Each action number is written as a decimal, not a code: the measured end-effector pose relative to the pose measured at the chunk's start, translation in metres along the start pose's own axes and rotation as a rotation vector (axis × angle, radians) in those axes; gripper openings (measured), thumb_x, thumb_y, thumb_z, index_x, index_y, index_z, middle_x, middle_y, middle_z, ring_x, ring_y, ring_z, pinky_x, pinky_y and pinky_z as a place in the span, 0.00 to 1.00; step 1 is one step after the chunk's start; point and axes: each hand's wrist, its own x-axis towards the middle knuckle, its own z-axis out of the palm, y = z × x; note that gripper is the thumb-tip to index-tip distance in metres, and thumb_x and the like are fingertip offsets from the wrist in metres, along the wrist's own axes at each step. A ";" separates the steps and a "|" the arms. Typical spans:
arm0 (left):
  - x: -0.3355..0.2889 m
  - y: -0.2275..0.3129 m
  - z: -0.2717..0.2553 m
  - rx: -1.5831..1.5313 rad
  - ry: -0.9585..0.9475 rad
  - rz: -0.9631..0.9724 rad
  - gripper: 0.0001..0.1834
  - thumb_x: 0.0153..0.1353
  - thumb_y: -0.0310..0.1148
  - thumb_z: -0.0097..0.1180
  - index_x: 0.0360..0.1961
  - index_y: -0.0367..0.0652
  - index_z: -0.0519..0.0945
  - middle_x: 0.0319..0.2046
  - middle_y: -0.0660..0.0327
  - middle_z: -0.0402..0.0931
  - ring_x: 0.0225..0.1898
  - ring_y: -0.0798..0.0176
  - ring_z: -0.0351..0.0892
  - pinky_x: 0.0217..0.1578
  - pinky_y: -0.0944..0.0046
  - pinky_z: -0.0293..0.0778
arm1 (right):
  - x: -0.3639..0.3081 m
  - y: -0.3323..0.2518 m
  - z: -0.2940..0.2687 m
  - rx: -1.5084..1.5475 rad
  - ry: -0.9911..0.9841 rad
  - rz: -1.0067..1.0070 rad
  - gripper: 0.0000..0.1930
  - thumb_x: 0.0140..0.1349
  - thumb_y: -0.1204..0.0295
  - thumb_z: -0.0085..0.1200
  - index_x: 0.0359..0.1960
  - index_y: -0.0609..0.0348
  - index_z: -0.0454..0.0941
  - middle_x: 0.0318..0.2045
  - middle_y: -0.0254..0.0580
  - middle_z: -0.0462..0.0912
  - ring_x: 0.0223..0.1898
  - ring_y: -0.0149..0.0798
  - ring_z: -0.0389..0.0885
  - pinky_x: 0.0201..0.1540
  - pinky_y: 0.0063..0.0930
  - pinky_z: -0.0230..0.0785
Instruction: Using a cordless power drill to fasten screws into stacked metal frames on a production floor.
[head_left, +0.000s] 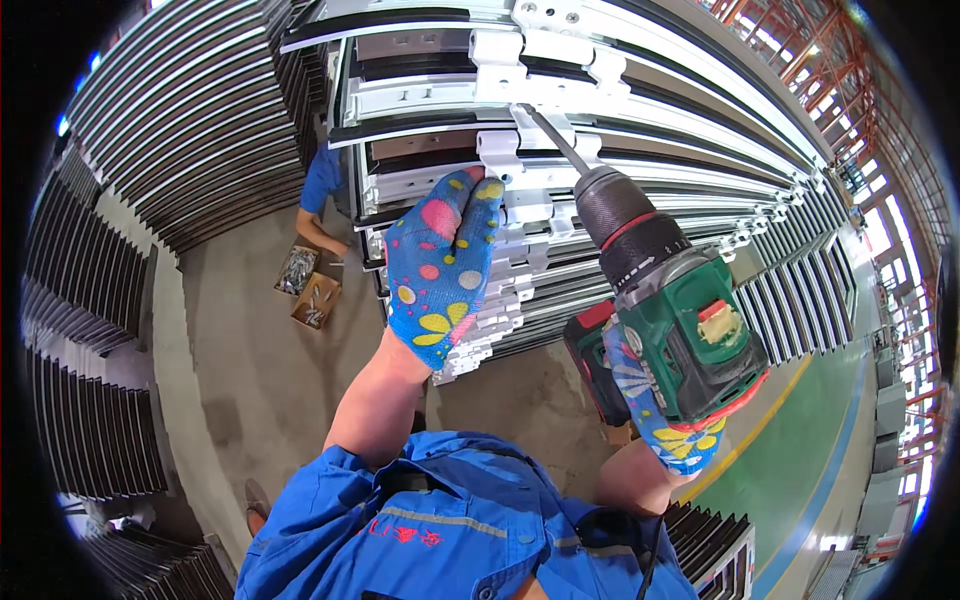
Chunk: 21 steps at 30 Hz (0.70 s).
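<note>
My right hand (668,405), in a blue flowered glove, is wrapped round the grip of a green and black cordless drill (690,315). The drill's long bit (556,137) points up and left, its tip at a white hinge (535,125) on the stacked frames. My left hand (437,265), in a matching glove, reaches up to the frame edge with its fingers together at a lower white hinge (500,155). Whether those fingertips pinch anything small is hidden. White and black metal frames (420,95) lie stacked in front of me, with hinges along their edges.
At the left, a co-worker's arm (318,230) in a blue sleeve reaches down near two open cardboard boxes (312,300) of small metal parts. More stacked frames (180,110) stand at the far left. On the right, a green floor strip (790,440) has yellow and blue lines.
</note>
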 end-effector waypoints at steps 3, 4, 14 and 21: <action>0.000 0.000 -0.002 -0.032 -0.014 0.024 0.12 0.58 0.27 0.54 0.44 0.37 0.76 0.31 0.69 0.74 0.27 0.80 0.67 0.27 0.79 0.63 | 0.003 -0.003 -0.004 0.014 -0.008 0.015 0.23 0.46 0.61 0.59 0.46 0.50 0.74 0.40 0.34 0.78 0.41 0.38 0.77 0.44 0.32 0.68; 0.001 0.000 -0.002 0.002 -0.024 0.054 0.13 0.58 0.27 0.54 0.45 0.37 0.75 0.32 0.68 0.75 0.28 0.79 0.68 0.28 0.79 0.64 | 0.003 -0.004 -0.005 0.022 -0.012 0.018 0.22 0.46 0.61 0.59 0.46 0.50 0.74 0.40 0.34 0.78 0.41 0.38 0.77 0.44 0.31 0.68; 0.003 0.002 -0.005 0.073 -0.069 0.055 0.13 0.59 0.26 0.52 0.45 0.35 0.74 0.34 0.66 0.75 0.31 0.78 0.69 0.32 0.78 0.66 | 0.007 -0.003 -0.011 0.193 -0.019 0.116 0.19 0.51 0.63 0.53 0.45 0.55 0.73 0.38 0.36 0.78 0.39 0.37 0.78 0.42 0.29 0.68; 0.003 0.002 -0.004 0.049 -0.060 0.088 0.13 0.59 0.27 0.53 0.45 0.35 0.74 0.32 0.68 0.74 0.30 0.78 0.67 0.31 0.78 0.65 | 0.013 -0.011 -0.016 0.717 -0.064 0.423 0.17 0.54 0.64 0.50 0.44 0.58 0.73 0.37 0.37 0.78 0.37 0.36 0.78 0.40 0.27 0.69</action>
